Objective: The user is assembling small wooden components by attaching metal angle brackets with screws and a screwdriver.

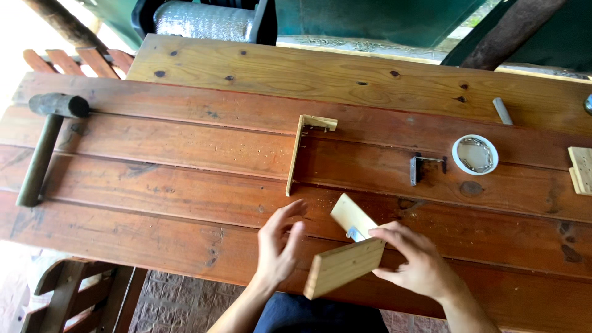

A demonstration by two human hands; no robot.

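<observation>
My right hand grips the end of a pale wooden piece made of two short boards joined at an angle, with a small metal bracket at the joint. The second board rises behind it. My left hand hovers just left of the piece with fingers spread, holding nothing. Both hands are near the front edge of a brown plank table. An L-shaped wooden strip with a short block on top lies on the table beyond my left hand.
A mallet lies at the table's left end. A small dark metal bracket and a white lid holding screws sit to the right. A pale wooden block is at the right edge, a grey rod beyond it.
</observation>
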